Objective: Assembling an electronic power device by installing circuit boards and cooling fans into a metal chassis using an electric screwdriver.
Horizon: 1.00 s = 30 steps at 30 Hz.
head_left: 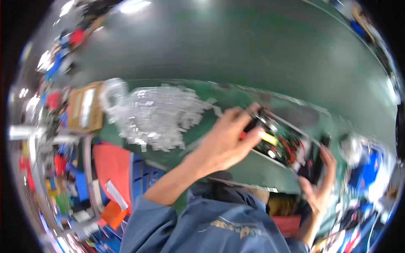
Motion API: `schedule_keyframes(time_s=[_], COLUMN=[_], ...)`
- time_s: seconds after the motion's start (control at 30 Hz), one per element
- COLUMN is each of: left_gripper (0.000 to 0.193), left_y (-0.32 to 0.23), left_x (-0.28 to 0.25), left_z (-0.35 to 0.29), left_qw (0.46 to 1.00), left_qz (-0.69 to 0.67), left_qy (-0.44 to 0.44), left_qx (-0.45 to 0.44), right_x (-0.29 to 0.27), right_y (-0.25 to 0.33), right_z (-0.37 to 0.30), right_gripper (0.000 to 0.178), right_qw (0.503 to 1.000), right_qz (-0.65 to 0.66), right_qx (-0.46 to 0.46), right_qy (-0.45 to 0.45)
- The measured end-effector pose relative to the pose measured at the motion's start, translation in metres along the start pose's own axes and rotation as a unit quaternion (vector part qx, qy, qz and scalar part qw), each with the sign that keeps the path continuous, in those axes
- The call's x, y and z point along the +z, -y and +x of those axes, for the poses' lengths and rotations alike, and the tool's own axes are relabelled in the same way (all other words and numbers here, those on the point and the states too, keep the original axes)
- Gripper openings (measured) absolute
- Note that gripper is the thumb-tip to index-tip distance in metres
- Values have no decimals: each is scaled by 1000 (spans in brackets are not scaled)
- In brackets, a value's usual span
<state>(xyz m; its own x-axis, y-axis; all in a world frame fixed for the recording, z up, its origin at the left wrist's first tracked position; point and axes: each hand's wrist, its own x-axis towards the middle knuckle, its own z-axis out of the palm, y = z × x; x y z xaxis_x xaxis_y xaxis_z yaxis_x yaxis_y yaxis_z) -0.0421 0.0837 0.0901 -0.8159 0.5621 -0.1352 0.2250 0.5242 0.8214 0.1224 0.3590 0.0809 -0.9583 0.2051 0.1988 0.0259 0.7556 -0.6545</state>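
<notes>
An open, long electronic housing (291, 145) lies slanted on the green bench in front of me. Its pale rim surrounds circuit parts, red wires and a yellow piece (269, 138). My left hand (230, 137) grips the left end, with the thumb on the near side and the fingers across the far side. At the other end, my right hand (318, 185) has its thumb and fingers around the black end part (311, 164). Motion blur hides the fine details of the parts inside and of the fingertips.
Many small clear plastic pieces (162, 114) are heaped on the green bench (270, 175) at the left. Beside them stands a brown cardboard box (84, 107). A clear plastic bag (351, 145) and a blue item (371, 166) sit at the right. Red sheets (112, 168) lie at the lower left.
</notes>
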Motion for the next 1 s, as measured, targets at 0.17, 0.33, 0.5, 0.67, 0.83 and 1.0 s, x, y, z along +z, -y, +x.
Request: schedule_keyframes(time_s=[0.17,0.33,0.5,0.67,0.83,1.0], left_gripper=[60,57,59,67,64,35], left_y=[18,40,69,53,70,83], left_x=[4,5,8,18,19,-12], left_z=[11,10,0,-30,-30,-67], left_qw=[998,984,977,988,980,976], left_qz=[22,-152,-174,-69,-163,72], left_qy=[-46,-84,-120,-139,-111,-175], left_qx=[33,-25,-37,-14,-13,-105], right_x=[22,14,18,25,56,59], right_y=[-4,5,5,5,17,-3], right_z=[2,6,12,-4,-36,-18], right_gripper=[64,41,31,29,40,43], right_qw=[1000,992,975,938,985,983], right_qz=[-5,-116,-177,-242,-91,-137], right_qx=[16,17,21,-48,-109,-120], right_qy=[-23,-48,-132,-243,-99,-18])
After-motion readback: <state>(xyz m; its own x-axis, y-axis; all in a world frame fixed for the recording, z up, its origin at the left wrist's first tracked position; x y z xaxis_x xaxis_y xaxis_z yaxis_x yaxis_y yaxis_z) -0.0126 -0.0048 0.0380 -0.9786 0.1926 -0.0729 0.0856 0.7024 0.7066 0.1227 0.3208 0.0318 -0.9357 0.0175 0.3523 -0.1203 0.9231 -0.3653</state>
